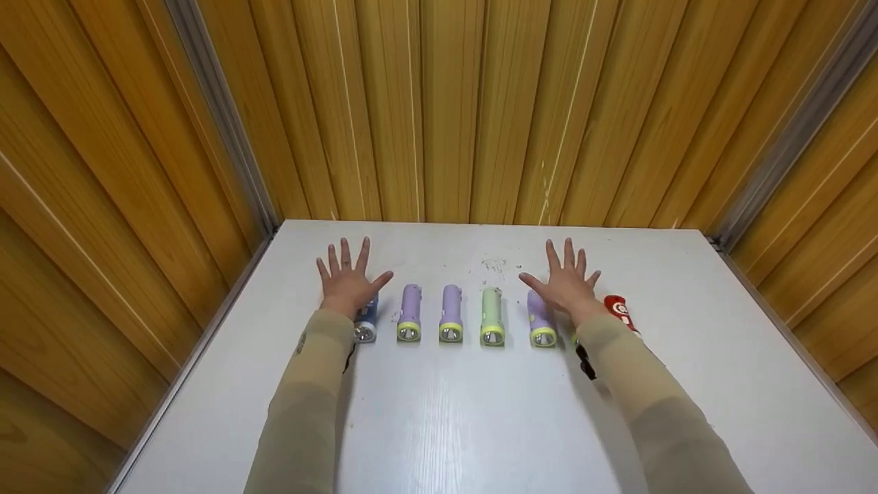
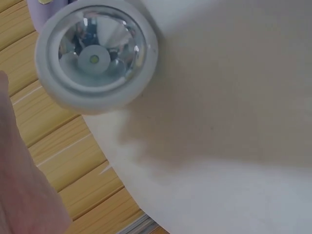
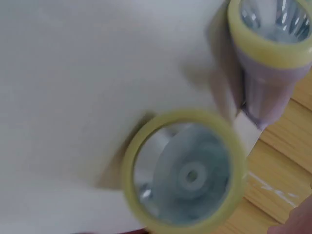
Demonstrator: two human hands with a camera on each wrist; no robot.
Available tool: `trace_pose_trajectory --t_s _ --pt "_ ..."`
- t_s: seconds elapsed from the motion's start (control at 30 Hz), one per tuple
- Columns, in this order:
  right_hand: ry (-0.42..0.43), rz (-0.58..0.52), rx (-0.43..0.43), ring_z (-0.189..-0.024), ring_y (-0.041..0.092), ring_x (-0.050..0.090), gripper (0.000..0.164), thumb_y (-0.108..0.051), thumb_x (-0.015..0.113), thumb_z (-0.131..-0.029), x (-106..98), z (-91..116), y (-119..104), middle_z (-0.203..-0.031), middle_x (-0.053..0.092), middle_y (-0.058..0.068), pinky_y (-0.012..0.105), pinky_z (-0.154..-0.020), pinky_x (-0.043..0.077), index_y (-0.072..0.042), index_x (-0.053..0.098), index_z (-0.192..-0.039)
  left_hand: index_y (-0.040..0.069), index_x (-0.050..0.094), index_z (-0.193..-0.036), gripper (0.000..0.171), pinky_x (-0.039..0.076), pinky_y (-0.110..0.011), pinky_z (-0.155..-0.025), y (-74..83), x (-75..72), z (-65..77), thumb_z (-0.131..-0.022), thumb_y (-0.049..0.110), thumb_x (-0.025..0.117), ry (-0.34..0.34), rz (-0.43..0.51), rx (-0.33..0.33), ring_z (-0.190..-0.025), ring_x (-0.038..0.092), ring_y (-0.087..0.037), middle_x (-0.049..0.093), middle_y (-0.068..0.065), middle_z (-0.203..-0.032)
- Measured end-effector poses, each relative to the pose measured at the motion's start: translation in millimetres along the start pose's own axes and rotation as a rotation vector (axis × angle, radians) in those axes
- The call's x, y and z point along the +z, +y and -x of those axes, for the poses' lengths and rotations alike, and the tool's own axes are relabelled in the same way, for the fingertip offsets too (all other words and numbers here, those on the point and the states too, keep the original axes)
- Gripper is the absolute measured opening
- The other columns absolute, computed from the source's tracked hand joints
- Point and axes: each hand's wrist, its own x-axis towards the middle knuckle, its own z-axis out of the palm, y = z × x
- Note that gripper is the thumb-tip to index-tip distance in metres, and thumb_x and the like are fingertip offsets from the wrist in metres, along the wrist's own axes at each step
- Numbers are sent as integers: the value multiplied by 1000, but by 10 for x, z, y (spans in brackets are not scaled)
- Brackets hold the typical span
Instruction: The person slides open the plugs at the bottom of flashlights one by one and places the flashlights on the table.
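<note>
My left hand [image 1: 347,285] is spread flat with fingers apart, over a blue flashlight [image 1: 368,318] that it partly covers. That flashlight's pale rim [image 2: 97,103] fills the upper left of the left wrist view. Fingers also splayed, my right hand [image 1: 569,288] hovers or rests beside a purple flashlight [image 1: 539,314]; contact is unclear. A yellow-rimmed flashlight [image 3: 237,165] sits close to the right wrist camera, mostly hidden by the forearm in the head view. To the right, a red flashlight [image 1: 619,307] is partly covered by the sleeve. Neither hand grips anything.
Between the hands, two purple flashlights [image 1: 410,310] and a green flashlight [image 1: 492,314] lie in the row, lenses toward me. They are on a white table [image 1: 425,418]. Wood-patterned walls [image 1: 446,110] enclose the back and sides. Dark specks mark the tabletop behind the row.
</note>
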Motion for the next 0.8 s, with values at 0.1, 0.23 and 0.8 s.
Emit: trace_pose_trajectory --t_s 0.1,0.23,0.8 --pt "-9 4 -17 -155 51 -19 106 -79 44 -93 47 -1 -114 -170 -24 19 83 -114 -6 -20 -6 -166 30 -6 -166 96 -11 -69 -124 -57 -8 33 -95 80 34 -5 -7 -22 -157 -15 -48 -13 -20 -172" --pt "-19 0 -42 -156 48 -19 104 -79 44 -93 109 10 -270 -171 -23 17 81 -116 -8 -23 -5 -166 29 -9 -165 97 -13 -71 -122 -148 14 50 -95 80 32 -26 5 -46 -157 -14 -50 -15 -21 -171" --pt "-57 -9 -135 -159 44 -11 101 -76 48 -93 315 38 -887 -173 -16 13 75 -121 -3 -26 1 -167 26 -12 -165 94 -19 -68 -121 -380 15 174 -99 74 36 -81 180 -117 -155 -20 -48 -16 -20 -171"
